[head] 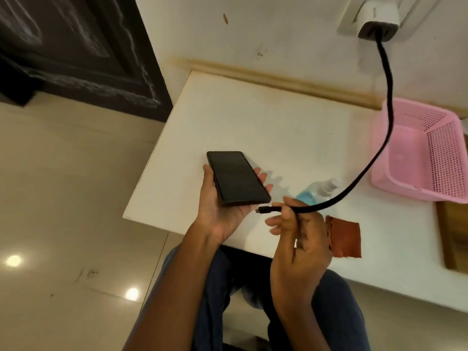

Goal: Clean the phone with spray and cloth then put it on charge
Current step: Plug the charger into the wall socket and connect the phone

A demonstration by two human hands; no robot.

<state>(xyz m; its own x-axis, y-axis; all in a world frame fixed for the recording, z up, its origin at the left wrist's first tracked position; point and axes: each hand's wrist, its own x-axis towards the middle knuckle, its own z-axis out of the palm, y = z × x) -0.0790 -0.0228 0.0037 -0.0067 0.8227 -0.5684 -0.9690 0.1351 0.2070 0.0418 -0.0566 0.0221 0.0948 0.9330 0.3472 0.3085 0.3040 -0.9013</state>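
Observation:
A black phone (236, 177) with a dark screen lies face up in my left hand (219, 207), whose fingers curl round its edges, above the white table's near left corner. My right hand (298, 235) pinches a black charging cable (379, 153) just behind its plug (263, 209). The plug tip sits a short gap from the phone's lower end, apart from it. The cable rises to a white charger (377, 17) in a wall socket. A spray bottle (317, 191) with blue liquid lies on the table behind my right hand. A rust-brown cloth (347, 236) lies flat beside that hand.
A pink perforated basket (425, 153) stands on the white table (253, 127) at the right, with the cable hanging in front of it. A wooden board (454, 239) lies at the right edge. The table abuts the wall; a tiled floor and dark door are left.

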